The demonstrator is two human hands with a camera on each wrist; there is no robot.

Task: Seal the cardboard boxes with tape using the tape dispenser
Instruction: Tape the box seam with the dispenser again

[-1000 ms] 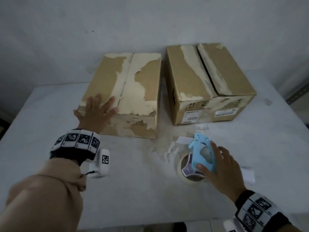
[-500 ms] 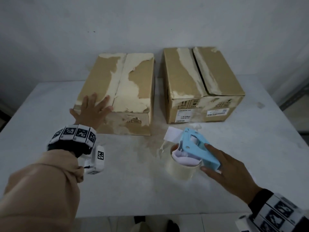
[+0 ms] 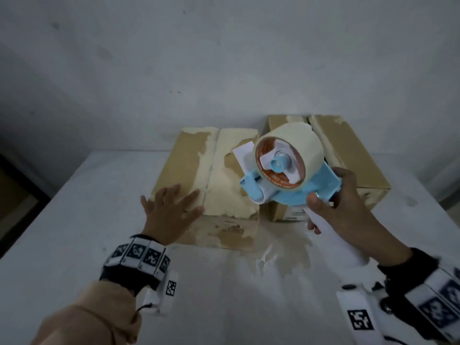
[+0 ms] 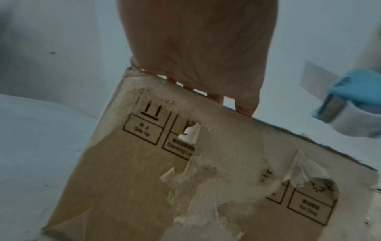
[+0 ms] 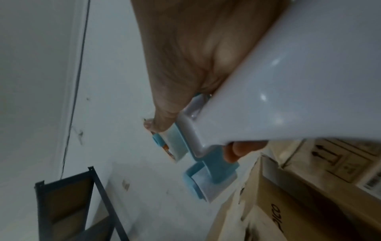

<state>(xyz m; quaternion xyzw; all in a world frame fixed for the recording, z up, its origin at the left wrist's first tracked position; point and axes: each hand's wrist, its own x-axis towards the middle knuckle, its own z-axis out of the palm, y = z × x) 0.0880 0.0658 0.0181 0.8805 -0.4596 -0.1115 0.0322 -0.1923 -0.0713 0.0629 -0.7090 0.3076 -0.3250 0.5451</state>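
Observation:
Two worn cardboard boxes stand side by side on the white table: the left box [image 3: 224,180] and the right box [image 3: 348,155], both with flaps closed and torn pale patches. My left hand [image 3: 171,210] lies flat with spread fingers on the left box's near left corner; the left wrist view shows the palm [image 4: 198,48] over the box's printed front [image 4: 185,179]. My right hand [image 3: 343,207] grips the white handle of the blue tape dispenser [image 3: 288,175], lifted above the gap between the boxes. Its cream tape roll [image 3: 298,143] faces me, and a loose tape end [image 3: 242,153] sticks out left.
The white table [image 3: 74,232] has a stained, scuffed patch [image 3: 281,255] in front of the boxes. A plain wall rises just behind them. In the right wrist view, a dark metal shelf frame [image 5: 68,203] stands off to the side.
My right hand has picked the tape dispenser up off the table and raised it over the boxes, now gripping its handle. The left hand stays flat on the left box.

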